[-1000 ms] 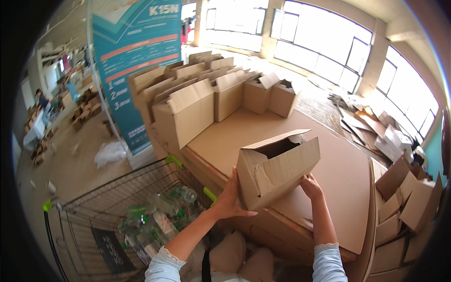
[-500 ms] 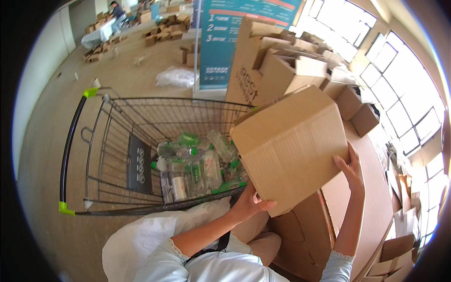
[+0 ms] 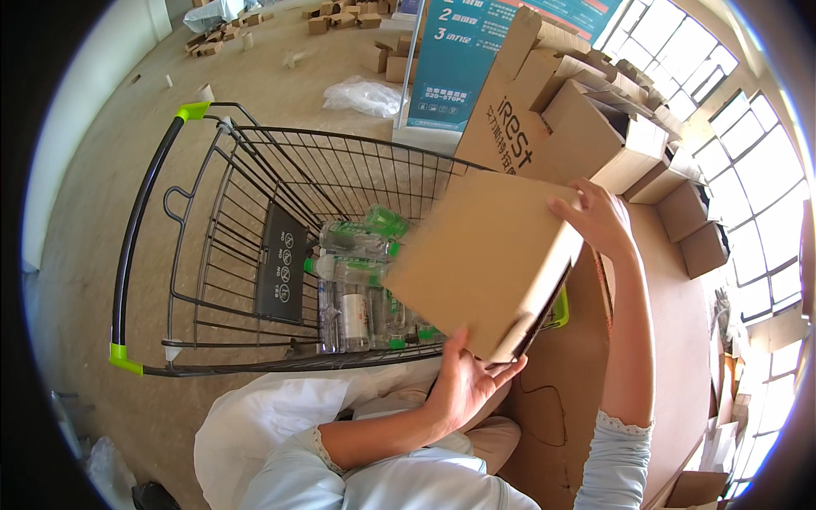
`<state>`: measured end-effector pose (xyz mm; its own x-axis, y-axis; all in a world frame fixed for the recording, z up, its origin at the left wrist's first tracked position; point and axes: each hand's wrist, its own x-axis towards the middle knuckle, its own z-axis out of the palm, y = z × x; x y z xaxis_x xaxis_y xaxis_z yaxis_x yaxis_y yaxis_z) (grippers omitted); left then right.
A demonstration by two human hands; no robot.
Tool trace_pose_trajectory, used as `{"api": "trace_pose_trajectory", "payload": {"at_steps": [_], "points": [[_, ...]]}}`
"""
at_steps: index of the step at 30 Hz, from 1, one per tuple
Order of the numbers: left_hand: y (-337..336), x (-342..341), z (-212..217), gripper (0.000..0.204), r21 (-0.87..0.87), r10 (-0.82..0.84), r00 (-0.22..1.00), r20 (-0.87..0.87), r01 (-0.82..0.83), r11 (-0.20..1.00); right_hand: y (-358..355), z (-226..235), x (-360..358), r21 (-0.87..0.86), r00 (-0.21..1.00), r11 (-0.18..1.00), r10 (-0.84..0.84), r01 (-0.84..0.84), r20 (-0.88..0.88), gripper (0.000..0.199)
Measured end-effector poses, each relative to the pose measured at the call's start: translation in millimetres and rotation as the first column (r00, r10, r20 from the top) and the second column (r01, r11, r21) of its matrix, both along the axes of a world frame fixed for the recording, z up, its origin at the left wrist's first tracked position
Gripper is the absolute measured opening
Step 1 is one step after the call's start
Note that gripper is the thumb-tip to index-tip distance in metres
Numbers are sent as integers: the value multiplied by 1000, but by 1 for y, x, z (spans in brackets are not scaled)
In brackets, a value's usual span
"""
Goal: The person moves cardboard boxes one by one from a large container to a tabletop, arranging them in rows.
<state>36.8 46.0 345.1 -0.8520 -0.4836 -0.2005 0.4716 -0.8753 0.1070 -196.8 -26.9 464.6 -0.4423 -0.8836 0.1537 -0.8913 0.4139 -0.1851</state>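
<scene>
**Wire cart (image 3: 280, 255) with a tilted carton (image 3: 484, 259) held across its right end**

The carton's plain brown face is turned upward, slightly blurred. Clear bottles (image 3: 353, 272) with green caps lie inside the cart, left of the carton. The right hand's (image 3: 599, 223) fingers grasp the carton's upper right corner; the left hand's (image 3: 463, 387) grip its lower corner.

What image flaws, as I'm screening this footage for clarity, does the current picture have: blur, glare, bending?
Head view: the held cardboard box is smeared along its left edge, probably motion blur; the windows at right glare white; the cart handle bows near the rim, likely fisheye bending; corners go black; the bottles look fairly sharp.
</scene>
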Motion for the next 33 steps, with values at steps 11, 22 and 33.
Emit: {"api": "trace_pose_trajectory", "payload": {"at_steps": [11,22,33], "points": [[-7,-3,0,96,15,45,999,-19,-45,999,-31,-8,13,-84,991,994,53,-64,-123,47],[20,-17,19,72,-383,36,979,202,45,922,113,25,-19,-442,942,884,7,151,335,34],[42,-76,17,70,-980,168,980,103,129,-150,372,-56,-2,-614,786,564,-105,552,610,47]]}}
